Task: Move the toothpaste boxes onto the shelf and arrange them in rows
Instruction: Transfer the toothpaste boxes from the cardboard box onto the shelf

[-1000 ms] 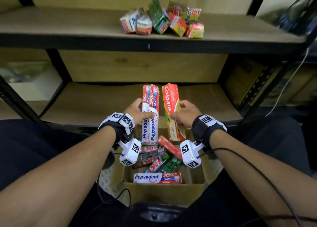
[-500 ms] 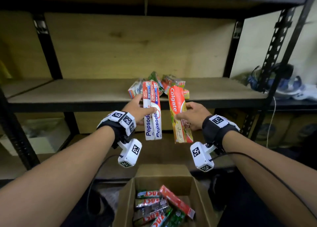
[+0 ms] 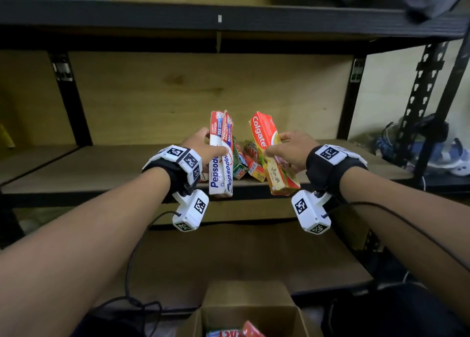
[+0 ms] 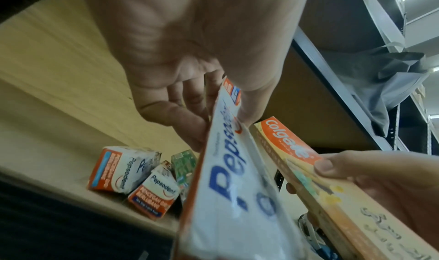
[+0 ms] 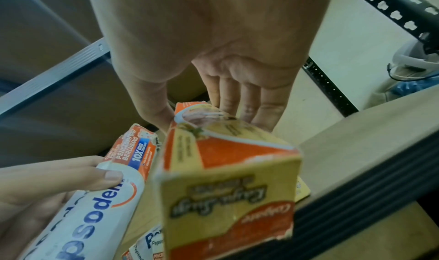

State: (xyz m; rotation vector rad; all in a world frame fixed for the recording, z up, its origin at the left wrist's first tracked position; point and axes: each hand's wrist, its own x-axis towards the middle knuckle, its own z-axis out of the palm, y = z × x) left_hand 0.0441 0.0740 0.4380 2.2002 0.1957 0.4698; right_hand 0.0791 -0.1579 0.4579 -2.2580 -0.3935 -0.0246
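My left hand (image 3: pixel 203 146) grips two white-and-red Pepsodent boxes (image 3: pixel 220 156) held upright side by side, thumb across the front. My right hand (image 3: pixel 290 149) grips a red-and-yellow Colgate box (image 3: pixel 273 156), tilted with its top leaning left. Both sets are in the air in front of the wooden shelf (image 3: pixel 101 166), just above its front edge. Behind them on the shelf lies a loose heap of toothpaste boxes (image 3: pixel 248 163), also seen as small Pepsodent boxes (image 4: pixel 133 172) in the left wrist view. The Colgate box (image 5: pixel 228 189) fills the right wrist view.
A cardboard carton (image 3: pixel 250 313) with more toothpaste boxes stands on the floor below my hands. Black metal uprights (image 3: pixel 73 100) frame the shelf bay, and another shelf board (image 3: pixel 229 18) runs overhead. Shoes (image 3: pixel 437 153) lie at the shelf's right end.
Both hands have lifted the boxes from the carton up to shelf height and forward toward the heap. My view has tilted up, so the carton has dropped to the bottom edge.
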